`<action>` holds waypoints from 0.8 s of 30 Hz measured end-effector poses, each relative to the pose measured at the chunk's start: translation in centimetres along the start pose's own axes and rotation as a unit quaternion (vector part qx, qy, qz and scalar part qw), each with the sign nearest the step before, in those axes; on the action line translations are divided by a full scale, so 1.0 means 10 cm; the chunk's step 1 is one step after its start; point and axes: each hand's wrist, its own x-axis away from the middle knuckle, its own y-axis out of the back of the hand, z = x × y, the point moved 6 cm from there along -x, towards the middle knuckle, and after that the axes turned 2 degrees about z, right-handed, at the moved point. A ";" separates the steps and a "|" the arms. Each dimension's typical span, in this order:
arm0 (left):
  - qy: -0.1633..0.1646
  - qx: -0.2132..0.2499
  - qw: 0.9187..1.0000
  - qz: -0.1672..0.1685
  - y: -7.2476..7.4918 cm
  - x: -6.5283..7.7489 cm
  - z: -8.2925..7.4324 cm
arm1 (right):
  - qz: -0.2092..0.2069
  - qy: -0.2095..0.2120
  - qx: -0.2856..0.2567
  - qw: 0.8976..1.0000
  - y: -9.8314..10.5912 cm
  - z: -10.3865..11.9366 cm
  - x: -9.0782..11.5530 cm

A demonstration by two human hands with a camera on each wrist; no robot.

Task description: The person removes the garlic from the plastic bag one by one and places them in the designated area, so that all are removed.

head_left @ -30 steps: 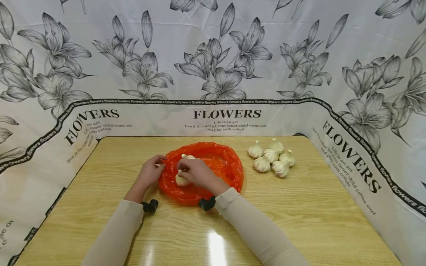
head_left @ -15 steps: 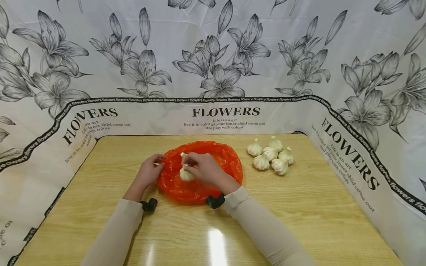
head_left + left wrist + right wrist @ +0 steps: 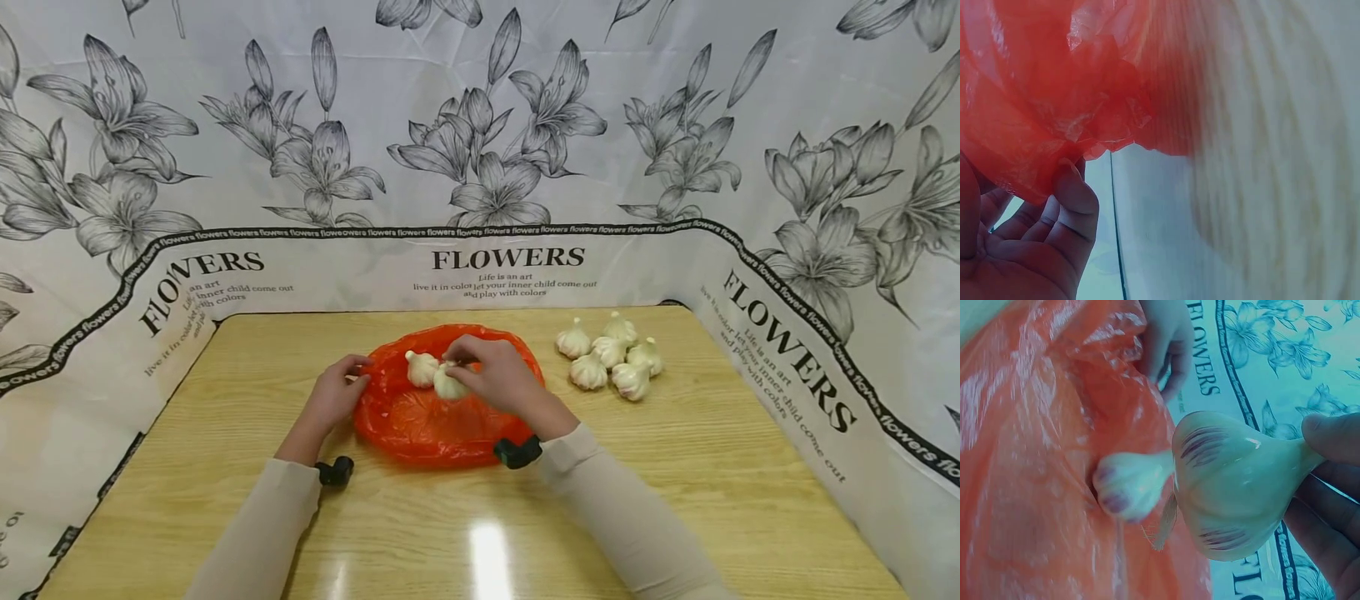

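Observation:
A red plastic bag [image 3: 420,433] lies spread on the table with its mouth facing up. My left hand [image 3: 337,393] pinches the bag's left rim between thumb and fingers, as the left wrist view shows. Over the bag, my right hand [image 3: 498,375] holds a garlic bulb [image 3: 1235,487] by its stem, the round base hanging down. A second garlic bulb [image 3: 422,369] sits inside the bag, just left of the held one. In the right wrist view this other bulb shows purple streaks against the red plastic.
Several garlic bulbs [image 3: 609,354] stand in a cluster right of the bag on the wooden table [image 3: 675,500]. A white flower-printed cloth [image 3: 337,275] rises behind and at both sides of the table.
My right hand has moved rightward and slightly up within the bag's mouth, carrying the garlic bulb away from the one in the bag. My left hand stays at the left rim.

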 end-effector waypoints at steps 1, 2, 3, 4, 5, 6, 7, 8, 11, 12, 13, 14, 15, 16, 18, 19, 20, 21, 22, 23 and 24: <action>-0.001 0.000 1.000 0.001 -0.01 0.01 0.01 | -0.003 -0.004 0.007 1.000 0.02 -0.02 0.02; -0.005 0.001 1.000 0.001 -0.01 0.01 0.01 | -0.006 -0.006 0.011 1.000 0.05 -0.04 0.03; -0.008 0.001 1.000 -0.001 -0.01 0.02 0.01 | -0.007 -0.008 0.013 1.000 0.07 -0.05 0.05; -0.010 0.001 1.000 -0.003 -0.01 0.02 0.01 | -0.008 -0.010 0.015 1.000 0.09 -0.07 0.06; -0.013 0.000 1.000 -0.005 0.00 0.02 0.01 | -0.009 -0.011 0.019 1.000 0.10 -0.09 0.07; -0.017 -0.002 1.000 -0.007 0.00 0.02 0.01 | -0.009 -0.013 0.021 1.000 0.12 -0.10 0.08; -0.019 -0.002 1.000 -0.008 0.01 0.02 0.01 | -0.008 -0.015 0.021 1.000 0.14 -0.12 0.10; -0.021 -0.003 1.000 -0.009 0.01 0.02 0.02 | -0.006 -0.016 0.022 1.000 0.15 -0.14 0.11; -0.021 -0.004 1.000 -0.008 0.01 0.02 0.03 | -0.008 -0.022 0.031 0.999 0.21 -0.20 0.15; -0.019 -0.004 1.000 -0.008 0.00 0.01 0.04 | -0.010 -0.023 0.033 0.999 0.23 -0.22 0.17; -0.017 -0.005 1.000 -0.007 0.00 0.02 0.05 | -0.013 -0.025 0.035 0.999 0.25 -0.24 0.18; -0.015 -0.005 1.000 -0.007 0.00 0.02 0.05 | -0.016 -0.026 0.037 0.999 0.27 -0.26 0.20; -0.012 -0.005 1.000 -0.007 -0.01 0.02 0.06 | -0.018 -0.027 0.039 0.999 0.29 -0.28 0.21; -0.009 -0.004 1.000 -0.006 -0.01 0.02 0.06 | -0.021 -0.027 0.041 0.999 0.31 -0.30 0.23; -0.008 -0.005 1.000 -0.005 -0.01 0.02 0.06 | -0.024 -0.028 0.040 0.999 0.35 -0.34 0.26; -0.009 -0.004 1.000 -0.004 -0.01 0.02 0.06 | -0.026 -0.029 0.039 0.998 0.37 -0.36 0.27; -0.012 -0.004 1.000 -0.005 0.00 0.02 0.05 | -0.028 -0.029 0.038 0.998 0.39 -0.38 0.28; -0.012 -0.002 1.000 -0.005 0.00 0.02 0.04 | -0.029 -0.028 0.036 0.999 0.41 -0.40 0.30; -0.013 -0.001 1.000 -0.005 0.01 0.02 0.03 | -0.030 -0.028 0.035 0.999 0.44 -0.41 0.31; -0.016 -0.002 1.000 -0.005 0.02 0.02 0.02 | -0.031 -0.028 0.033 0.999 0.46 -0.43 0.33; -0.017 -0.001 1.000 -0.005 0.03 0.03 0.02 | -0.032 -0.030 0.035 0.998 0.48 -0.45 0.34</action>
